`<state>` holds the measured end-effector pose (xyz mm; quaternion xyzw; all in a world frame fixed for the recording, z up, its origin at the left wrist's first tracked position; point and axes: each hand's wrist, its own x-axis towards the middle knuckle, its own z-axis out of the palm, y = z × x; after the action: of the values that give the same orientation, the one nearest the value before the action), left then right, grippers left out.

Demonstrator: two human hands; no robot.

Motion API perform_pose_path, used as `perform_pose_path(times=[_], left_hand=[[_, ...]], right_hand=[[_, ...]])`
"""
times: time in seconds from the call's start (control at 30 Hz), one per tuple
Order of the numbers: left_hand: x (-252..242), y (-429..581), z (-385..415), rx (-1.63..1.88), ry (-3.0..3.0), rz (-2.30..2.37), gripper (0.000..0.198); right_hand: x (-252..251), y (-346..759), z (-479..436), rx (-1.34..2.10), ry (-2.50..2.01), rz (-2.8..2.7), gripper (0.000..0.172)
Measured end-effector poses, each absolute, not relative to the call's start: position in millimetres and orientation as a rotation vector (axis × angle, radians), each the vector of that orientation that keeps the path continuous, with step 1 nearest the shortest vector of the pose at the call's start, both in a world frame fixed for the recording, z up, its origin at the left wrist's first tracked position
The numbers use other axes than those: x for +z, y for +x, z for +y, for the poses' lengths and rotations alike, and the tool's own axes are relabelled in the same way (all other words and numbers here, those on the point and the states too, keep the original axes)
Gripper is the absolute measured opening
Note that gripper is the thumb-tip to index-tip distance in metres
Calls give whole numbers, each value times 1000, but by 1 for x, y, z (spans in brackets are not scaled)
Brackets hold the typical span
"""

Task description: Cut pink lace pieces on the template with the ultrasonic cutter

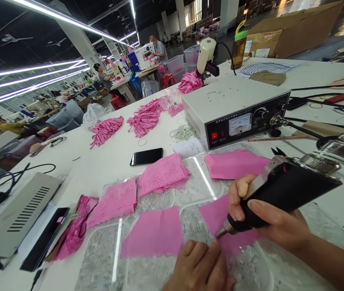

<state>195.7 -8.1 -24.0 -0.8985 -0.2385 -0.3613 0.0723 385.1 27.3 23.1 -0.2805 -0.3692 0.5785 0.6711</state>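
My right hand [277,222] is wrapped round the black body of a handheld ultrasonic welding gun [293,190]. Its metal tip [222,232] points down at a pink fabric piece [211,210] lying on a clear, glossy plastic sheet [196,188]. Beside the tip, my left hand [200,266] is closed with curled fingers at the lower left edge of that piece; whatever is between them is hidden. Another flat pink piece [156,232] lies left of the tip. Farther back are a pink fabric stack [235,163] and two lace-edged pink stacks [164,173].
A grey generator box [235,101] with a lit red switch stands behind, cables running right. A phone [146,157], green elastic bands [182,133] and bundled pink strips [147,117] lie on the white table. A vented metal box [20,214] sits left. People work at machines beyond.
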Motion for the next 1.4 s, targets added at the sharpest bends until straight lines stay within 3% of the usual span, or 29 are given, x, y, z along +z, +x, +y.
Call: perform_pose_path(times=[0.13, 0.33, 1.4], left_hand=[[-15, 192, 0, -1092, -2726, -766, 17], [-11, 182, 18, -789, -2675, -895, 29], [-24, 180, 24, -907, -2698, -926, 28]], right_hand=[[34, 413, 38, 1106, -692, -758, 14], [35, 445, 50, 763, -854, -601, 11], [28, 442, 51, 714, -862, -712, 10]])
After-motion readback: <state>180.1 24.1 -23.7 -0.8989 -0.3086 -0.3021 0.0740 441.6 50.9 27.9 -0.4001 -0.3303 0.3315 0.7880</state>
